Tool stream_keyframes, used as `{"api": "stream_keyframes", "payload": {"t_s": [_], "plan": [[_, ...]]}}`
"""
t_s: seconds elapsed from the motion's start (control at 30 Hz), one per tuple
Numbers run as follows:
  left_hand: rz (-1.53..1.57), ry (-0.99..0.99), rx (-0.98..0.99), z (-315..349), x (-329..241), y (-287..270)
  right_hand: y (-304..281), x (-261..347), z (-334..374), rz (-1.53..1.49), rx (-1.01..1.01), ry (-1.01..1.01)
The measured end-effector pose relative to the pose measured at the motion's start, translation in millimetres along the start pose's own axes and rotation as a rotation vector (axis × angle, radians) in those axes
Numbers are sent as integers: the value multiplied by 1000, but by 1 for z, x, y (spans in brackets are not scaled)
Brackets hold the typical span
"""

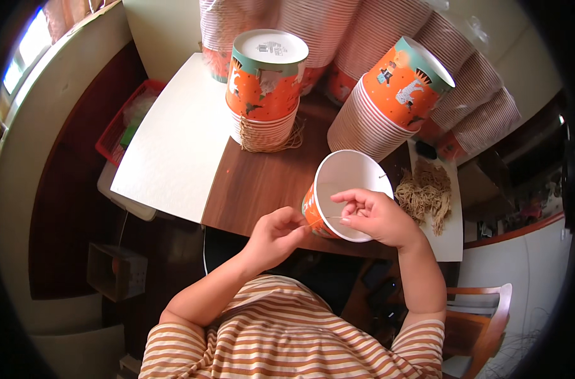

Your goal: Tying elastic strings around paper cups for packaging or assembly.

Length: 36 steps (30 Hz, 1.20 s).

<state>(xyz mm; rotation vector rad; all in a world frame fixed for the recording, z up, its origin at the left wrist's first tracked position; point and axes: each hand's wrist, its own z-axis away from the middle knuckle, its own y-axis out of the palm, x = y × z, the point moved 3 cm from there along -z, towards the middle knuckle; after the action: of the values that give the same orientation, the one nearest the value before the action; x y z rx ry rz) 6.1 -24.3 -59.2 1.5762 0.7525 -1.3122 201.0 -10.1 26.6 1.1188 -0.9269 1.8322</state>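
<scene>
A paper bucket with a white inside and an orange printed outer wall lies tilted at the table's near edge, its mouth facing me. A thin tan string runs across the near left side of its rim. My left hand is closed in a pinch on the string, just outside the bucket's wall. Over the mouth, my right hand pinches the string between thumb and finger, its other fingers curled. A small bit of string shows at a hole on the rim's far right.
Two stacks of upturned orange buckets, a left stack and a right stack, stand behind. Looped strings hang about the left one's base. A tangled string bundle lies at right. Bagged bucket stacks line the back. A chair stands lower right.
</scene>
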Motion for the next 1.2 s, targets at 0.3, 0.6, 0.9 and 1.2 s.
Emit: {"api": "stream_keyframes", "payload": {"t_s": [0.3,0.6,0.9,1.2], "plan": [[280,277,128,-2,-34,1,17,24,29,550,-268,-338],[137,-5,70,-29,-35,18,23,38,14,459,-1,-634],[203,-167,222,-21,-43,15,15,26,-9,361,-106,-629],[222,-119,136,-25,-33,4,21,30,33,867,-640,-809]]}}
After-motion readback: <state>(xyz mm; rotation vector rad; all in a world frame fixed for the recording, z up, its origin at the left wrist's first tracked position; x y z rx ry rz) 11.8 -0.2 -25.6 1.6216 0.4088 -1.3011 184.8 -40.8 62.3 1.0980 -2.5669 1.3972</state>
